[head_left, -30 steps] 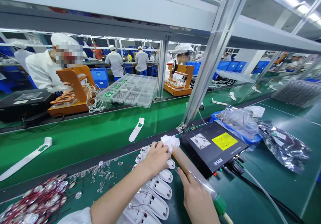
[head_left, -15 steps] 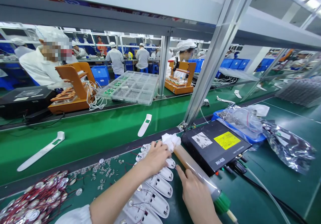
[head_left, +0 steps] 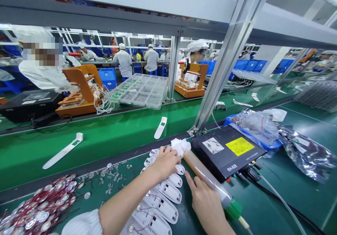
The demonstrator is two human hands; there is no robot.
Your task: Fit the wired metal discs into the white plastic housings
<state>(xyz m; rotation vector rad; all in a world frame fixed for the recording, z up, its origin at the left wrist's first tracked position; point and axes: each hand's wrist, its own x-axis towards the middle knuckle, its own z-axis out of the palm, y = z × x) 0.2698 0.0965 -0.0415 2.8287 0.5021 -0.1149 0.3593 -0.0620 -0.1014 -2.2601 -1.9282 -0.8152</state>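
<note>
Your left hand rests on the wad at the far end of the tube; your right hand lies against the tube's near part. Shells lie in a row under your left forearm. Discs are heaped at near left. The box sits just right of the tube (bags beyond it, farther right). The belt runs behind, carrying two strips.
</note>
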